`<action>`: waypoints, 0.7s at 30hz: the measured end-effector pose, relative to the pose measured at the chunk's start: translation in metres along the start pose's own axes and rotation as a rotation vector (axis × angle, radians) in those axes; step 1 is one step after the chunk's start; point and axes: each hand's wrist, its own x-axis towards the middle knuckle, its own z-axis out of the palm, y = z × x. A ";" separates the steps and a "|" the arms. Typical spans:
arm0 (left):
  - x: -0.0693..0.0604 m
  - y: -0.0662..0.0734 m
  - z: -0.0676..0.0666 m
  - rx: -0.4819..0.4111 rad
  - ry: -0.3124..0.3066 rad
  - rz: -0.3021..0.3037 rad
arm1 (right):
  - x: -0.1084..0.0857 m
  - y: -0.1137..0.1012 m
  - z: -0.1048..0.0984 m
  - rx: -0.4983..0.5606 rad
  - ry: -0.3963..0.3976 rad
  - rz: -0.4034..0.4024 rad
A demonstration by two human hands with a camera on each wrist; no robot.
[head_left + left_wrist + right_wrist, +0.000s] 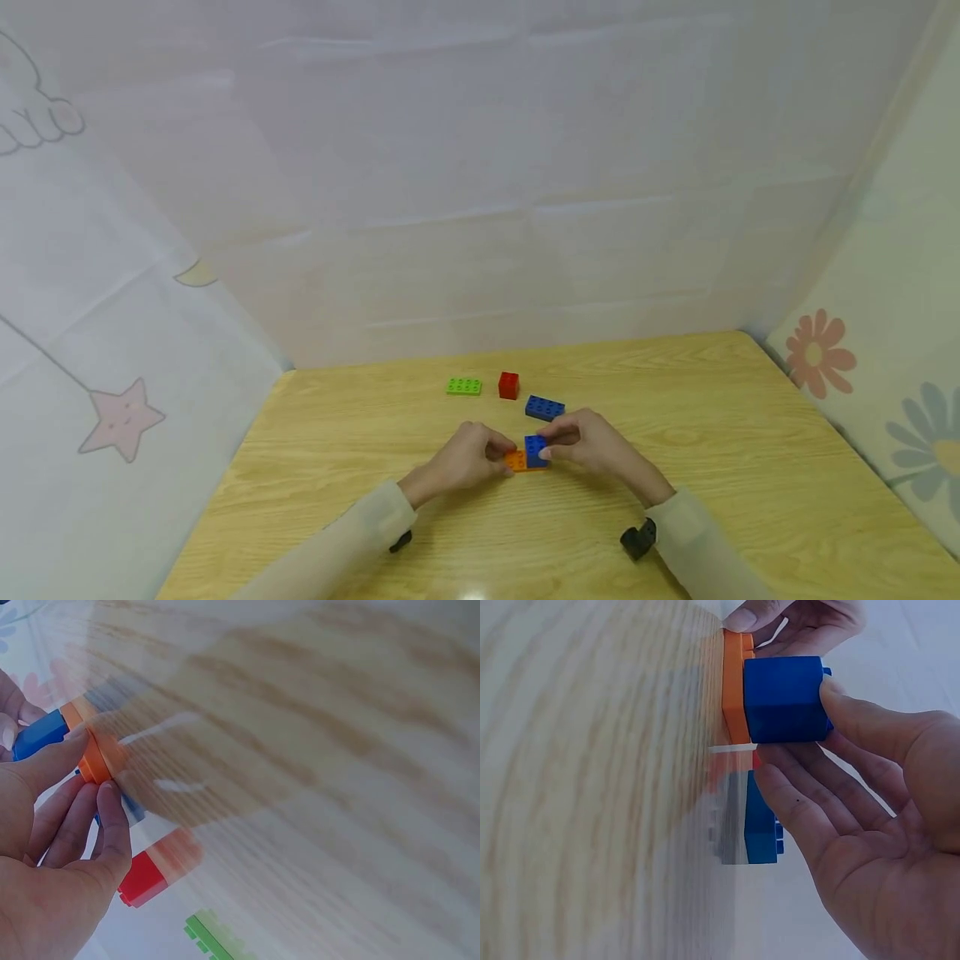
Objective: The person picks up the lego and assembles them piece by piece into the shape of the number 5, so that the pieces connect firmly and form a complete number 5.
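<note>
A flat orange toy brick (516, 460) lies on the wooden table, and my left hand (467, 457) pinches its left end between thumb and fingers. On the right end of the orange brick stands a tall blue brick (786, 701). My right hand (592, 446) holds this blue brick, thumb by its studded top and fingers at its far side. In the right wrist view the blue brick's underside meets the orange one. Whether they are fully pressed together, I cannot tell.
Behind the hands are a long blue brick (544, 407), a red brick (508, 386) and a flat light-green brick (464, 387). The wooden table (345, 417) is bordered by a pale cloth wall (480, 208) at the back and patterned cloth at both sides.
</note>
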 end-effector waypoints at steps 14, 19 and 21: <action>0.003 -0.001 -0.001 -0.015 0.001 -0.006 | 0.003 -0.002 -0.001 -0.040 0.000 -0.001; 0.002 -0.002 -0.001 -0.017 0.000 -0.011 | 0.001 -0.003 0.002 -0.041 0.000 0.011; 0.002 -0.002 0.000 -0.028 -0.001 -0.013 | 0.000 -0.004 0.002 -0.048 0.000 0.014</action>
